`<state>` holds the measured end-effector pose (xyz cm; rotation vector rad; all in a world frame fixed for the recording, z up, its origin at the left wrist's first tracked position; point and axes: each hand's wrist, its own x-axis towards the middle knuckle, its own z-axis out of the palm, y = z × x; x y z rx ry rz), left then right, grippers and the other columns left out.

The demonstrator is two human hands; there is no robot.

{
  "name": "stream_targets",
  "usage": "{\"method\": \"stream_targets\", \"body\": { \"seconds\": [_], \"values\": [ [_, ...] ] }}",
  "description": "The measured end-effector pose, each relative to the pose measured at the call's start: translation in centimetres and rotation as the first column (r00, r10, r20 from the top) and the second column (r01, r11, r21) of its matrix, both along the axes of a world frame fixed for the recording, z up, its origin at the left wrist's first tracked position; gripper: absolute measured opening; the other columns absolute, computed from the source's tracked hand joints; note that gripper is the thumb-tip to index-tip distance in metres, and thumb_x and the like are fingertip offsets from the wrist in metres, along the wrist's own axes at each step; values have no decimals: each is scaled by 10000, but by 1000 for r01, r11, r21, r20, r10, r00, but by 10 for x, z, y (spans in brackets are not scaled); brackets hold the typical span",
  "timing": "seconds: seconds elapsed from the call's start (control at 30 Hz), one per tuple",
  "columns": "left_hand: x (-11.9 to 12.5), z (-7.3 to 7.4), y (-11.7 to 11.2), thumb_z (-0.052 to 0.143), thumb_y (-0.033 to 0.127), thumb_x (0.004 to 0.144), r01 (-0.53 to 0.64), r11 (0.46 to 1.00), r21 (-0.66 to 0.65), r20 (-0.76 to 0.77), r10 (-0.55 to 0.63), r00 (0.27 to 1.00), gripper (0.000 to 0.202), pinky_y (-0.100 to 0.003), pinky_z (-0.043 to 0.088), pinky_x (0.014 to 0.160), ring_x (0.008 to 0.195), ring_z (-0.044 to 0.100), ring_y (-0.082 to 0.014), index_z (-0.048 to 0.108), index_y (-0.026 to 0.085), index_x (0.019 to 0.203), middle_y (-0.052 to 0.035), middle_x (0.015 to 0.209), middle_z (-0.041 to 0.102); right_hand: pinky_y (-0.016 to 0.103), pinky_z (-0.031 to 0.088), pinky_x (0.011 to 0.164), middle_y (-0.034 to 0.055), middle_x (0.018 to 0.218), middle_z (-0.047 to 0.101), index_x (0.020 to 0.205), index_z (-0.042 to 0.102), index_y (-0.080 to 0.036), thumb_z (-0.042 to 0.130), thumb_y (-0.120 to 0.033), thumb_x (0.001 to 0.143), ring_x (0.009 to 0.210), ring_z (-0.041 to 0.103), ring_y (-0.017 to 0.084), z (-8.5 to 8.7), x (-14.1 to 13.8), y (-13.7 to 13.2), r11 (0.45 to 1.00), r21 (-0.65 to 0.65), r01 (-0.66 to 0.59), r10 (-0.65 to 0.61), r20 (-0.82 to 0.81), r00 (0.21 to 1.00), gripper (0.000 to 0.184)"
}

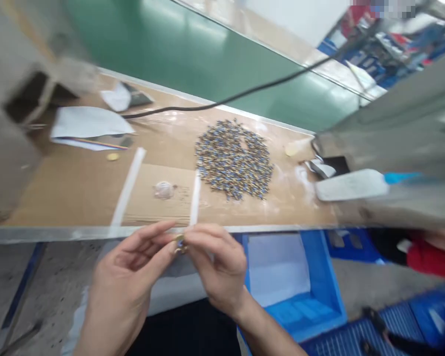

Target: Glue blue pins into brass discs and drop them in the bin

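A small brass-coloured part with a trace of blue sits between the two hands, just in front of the near edge of the workbench and below its level. The left hand pinches the part from the left, thumb and forefinger closed on it, the other fingers loosely curled. The right hand meets it from the right, its fingertips pressed together on the same part; the blur hides which fingers bear on it.

On the bench beyond the hands lies a broad heap of small parts in blue and brass colours, spread flat on the brown cardboard surface. Two white strips lie on the cardboard to the left of the heap, one long and slanted, one shorter and nearly upright, with a small clear round piece between them. Farther left lie white sheets of paper and a small yellow disc. A black cable hangs across the bench in front of a green belt. To the right of the heap lies a flat white tool with a blue end. Below the bench edge, right of the hands, stands a blue plastic bin with a white sheet in it. A red sleeve of another person shows at the far right.
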<state>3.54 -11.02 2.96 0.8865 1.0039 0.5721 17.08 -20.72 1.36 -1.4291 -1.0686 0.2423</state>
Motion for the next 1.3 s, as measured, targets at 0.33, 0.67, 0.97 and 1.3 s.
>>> {"method": "stream_targets", "body": {
  "seconds": [0.33, 0.67, 0.97, 1.3],
  "values": [
    [9, -21, -19, 1078, 372, 821, 392, 916, -86, -74, -398, 914, 521, -253, 729, 1025, 1181, 887, -301, 891, 329, 1305, -30, 1327, 900, 355, 675, 1009, 42, 1152, 826, 1177, 813, -242, 727, -301, 1127, 1096, 795, 182, -42, 31, -119, 798, -251, 548, -587, -118, 801, 116],
    [-14, -30, -3, 1021, 413, 891, 372, 928, -31, -145, -372, 917, 400, -190, 677, 1080, 1223, 862, -256, 886, 342, 1261, 8, 1306, 900, 342, 648, 843, 14, 959, 763, 1133, 772, -158, 793, -522, 1096, 825, 726, 160, -214, 116, -200, 526, -702, 480, -731, -85, 677, 366],
    [-28, -45, -1, 1019, 482, 882, 396, 916, -57, -164, -400, 902, 530, -270, 696, 1076, 1286, 832, -319, 854, 286, 1346, -74, 1420, 859, 390, 671, 942, 27, 1008, 787, 1082, 769, -159, 784, -536, 1114, 922, 771, 180, -231, 116, -194, 451, -754, 477, -751, -33, 659, 379],
    [-37, -32, 7, 990, 524, 922, 279, 956, -96, -155, -291, 944, 473, -336, 667, 1104, 1223, 834, -291, 859, 258, 1291, -97, 1344, 867, 283, 508, 688, -38, 723, 644, 1100, 748, -189, 744, -666, 1066, 661, 614, 160, -105, 89, -166, 436, -374, 819, -874, 40, 484, 478]
  ]
}}
